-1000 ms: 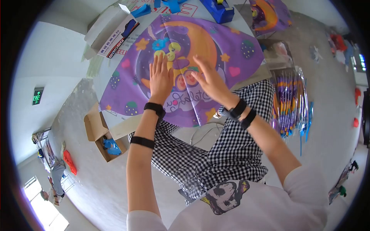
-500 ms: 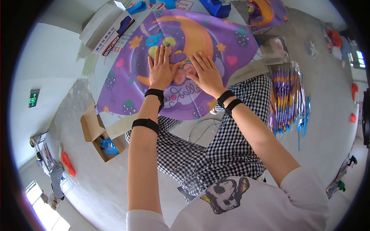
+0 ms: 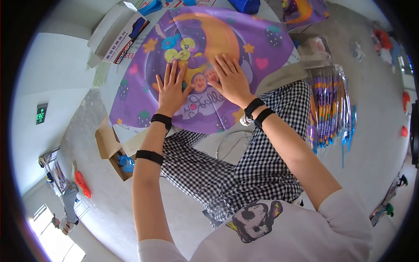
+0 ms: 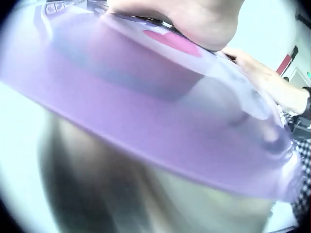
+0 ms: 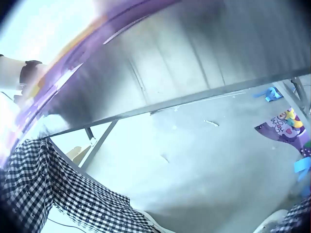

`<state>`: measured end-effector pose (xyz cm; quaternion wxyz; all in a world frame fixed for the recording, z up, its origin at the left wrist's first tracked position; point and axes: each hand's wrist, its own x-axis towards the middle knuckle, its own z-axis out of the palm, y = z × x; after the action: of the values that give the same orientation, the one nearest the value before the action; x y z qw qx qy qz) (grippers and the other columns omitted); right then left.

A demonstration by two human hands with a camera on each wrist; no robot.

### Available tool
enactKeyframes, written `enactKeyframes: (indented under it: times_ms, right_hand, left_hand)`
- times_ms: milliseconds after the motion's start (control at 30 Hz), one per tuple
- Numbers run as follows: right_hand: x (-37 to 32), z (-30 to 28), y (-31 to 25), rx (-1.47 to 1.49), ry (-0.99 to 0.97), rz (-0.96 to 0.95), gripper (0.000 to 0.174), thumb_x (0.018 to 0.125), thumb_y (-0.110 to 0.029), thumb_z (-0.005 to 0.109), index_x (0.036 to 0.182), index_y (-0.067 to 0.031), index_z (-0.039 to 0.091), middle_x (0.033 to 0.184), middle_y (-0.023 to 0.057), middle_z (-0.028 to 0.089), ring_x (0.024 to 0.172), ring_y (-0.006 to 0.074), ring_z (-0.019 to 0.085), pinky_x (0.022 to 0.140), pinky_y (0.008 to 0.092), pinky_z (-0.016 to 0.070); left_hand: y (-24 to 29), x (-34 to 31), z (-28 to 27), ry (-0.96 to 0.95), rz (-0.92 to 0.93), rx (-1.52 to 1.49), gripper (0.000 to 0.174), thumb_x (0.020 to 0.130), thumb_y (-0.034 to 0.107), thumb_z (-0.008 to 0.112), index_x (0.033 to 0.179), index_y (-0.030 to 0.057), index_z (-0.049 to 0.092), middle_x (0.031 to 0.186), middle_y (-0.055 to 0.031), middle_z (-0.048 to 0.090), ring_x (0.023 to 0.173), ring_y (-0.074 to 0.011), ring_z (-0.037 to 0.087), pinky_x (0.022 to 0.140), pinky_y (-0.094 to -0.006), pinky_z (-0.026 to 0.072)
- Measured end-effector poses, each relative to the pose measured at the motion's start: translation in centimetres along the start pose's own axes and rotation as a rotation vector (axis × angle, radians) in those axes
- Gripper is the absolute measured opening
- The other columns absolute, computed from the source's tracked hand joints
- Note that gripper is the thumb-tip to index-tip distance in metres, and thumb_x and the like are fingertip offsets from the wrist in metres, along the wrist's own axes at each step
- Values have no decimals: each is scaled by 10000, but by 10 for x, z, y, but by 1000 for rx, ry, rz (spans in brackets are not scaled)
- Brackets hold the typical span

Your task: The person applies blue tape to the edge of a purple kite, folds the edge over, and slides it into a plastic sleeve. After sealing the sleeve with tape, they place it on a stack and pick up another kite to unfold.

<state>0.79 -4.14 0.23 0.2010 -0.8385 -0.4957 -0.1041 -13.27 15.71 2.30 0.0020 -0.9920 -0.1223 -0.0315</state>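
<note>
A purple printed sheet [image 3: 139,91] with a moon and a yellow character lies over the table, its rounded edge toward the person. My left hand [image 3: 172,92] rests flat on it at the left of the middle, fingers spread. Right of the centre crease, my right hand [image 3: 232,82] lies on the sheet with straight fingers. In the left wrist view the left hand [image 4: 199,19] touches the sheet [image 4: 131,111], whose edge hangs past the table. The right wrist view shows the sheet's edge [image 5: 73,73], blurred; the right hand cannot be made out there.
A tape dispenser box [image 3: 124,39] stands at the back left, a blue dispenser [image 3: 245,5] at the back. Wrapped purple packs [image 3: 329,109] lie to the right. A cardboard box [image 3: 109,144] with blue pieces sits at the lower left. Checked trousers [image 3: 222,174] are below the table.
Both hands have come down onto the sheet from about a second ago. Since then the left hand has shifted left and toward the person; the sheet appears slightly higher in view.
</note>
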Motion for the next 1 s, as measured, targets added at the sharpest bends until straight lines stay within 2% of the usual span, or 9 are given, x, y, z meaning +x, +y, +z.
enactKeyframes:
  times_ms: [100, 200, 233, 300, 400, 600, 800, 900, 1000]
  right_hand:
    - [11, 8, 2, 13, 43, -15, 653, 952, -476, 556, 1430, -40, 471, 1482, 133, 471, 1406, 301, 393, 1174, 459, 280]
    - [19, 9, 3, 10, 30, -3, 654, 966, -478, 540, 1449, -48, 449, 1502, 128, 447, 1423, 296, 369, 1181, 450, 271]
    - [20, 9, 3, 7, 13, 3, 656, 973, -479, 531, 1462, -53, 434, 1514, 124, 432, 1433, 292, 354, 1186, 445, 265]
    - [20, 9, 3, 14, 64, -10, 645, 954, -480, 556, 1417, -37, 483, 1475, 137, 476, 1404, 305, 392, 1168, 455, 290]
    - [22, 11, 5, -21, 97, -31, 645, 942, -485, 569, 1392, -27, 507, 1452, 137, 501, 1385, 308, 416, 1156, 461, 304]
    - [19, 16, 13, -6, 117, -55, 656, 941, -502, 568, 1392, -30, 507, 1445, 128, 507, 1379, 303, 421, 1154, 469, 299]
    - [15, 11, 24, 1, 81, -34, 671, 957, -524, 539, 1425, -48, 474, 1473, 122, 478, 1394, 291, 405, 1159, 478, 291]
    - [14, 6, 28, 1, 60, 27, 668, 966, -528, 522, 1436, -56, 464, 1490, 121, 461, 1408, 281, 390, 1161, 488, 287]
    - [6, 7, 32, -87, 66, 30, 654, 978, -525, 500, 1439, -62, 462, 1506, 125, 446, 1420, 274, 379, 1159, 496, 289]
  left_hand:
    - [-12, 10, 3, 20, -2, -14, 714, 983, 500, 505, 1577, 202, 242, 1649, -86, 173, 1512, -339, 164, 1152, -661, 185]
    - [-17, 17, 2, 8, -1, 4, 750, 975, 496, 521, 1577, 157, 228, 1646, -105, 173, 1512, -339, 165, 1163, -646, 172]
    - [-15, 17, 3, 58, -11, -13, 760, 971, 493, 528, 1574, 140, 229, 1644, -111, 178, 1513, -338, 165, 1172, -630, 169]
    - [-6, 14, 4, 155, -30, -52, 780, 964, 487, 543, 1570, 107, 231, 1639, -124, 186, 1513, -334, 166, 1188, -598, 163]
    - [25, -8, -3, 79, 19, -144, 799, 953, 476, 561, 1562, 72, 238, 1631, -135, 208, 1513, -327, 169, 1208, -542, 152]
    - [28, -32, 0, 27, 49, -112, 786, 945, 473, 572, 1569, 118, 251, 1627, -119, 237, 1507, -316, 193, 1213, -525, 147]
    - [24, -32, 4, 118, 45, -188, 736, 949, 473, 567, 1539, 107, 322, 1608, -133, 279, 1495, -322, 229, 1205, -536, 168]
    - [5, -30, 9, 237, -143, -351, 679, 979, 429, 543, 1533, 101, 327, 1603, -137, 289, 1493, -325, 233, 1206, -526, 172]
    - [-28, -41, 14, 191, -307, -144, 632, 1007, 443, 479, 1544, 150, 321, 1611, -133, 277, 1500, -320, 216, 1213, -514, 155]
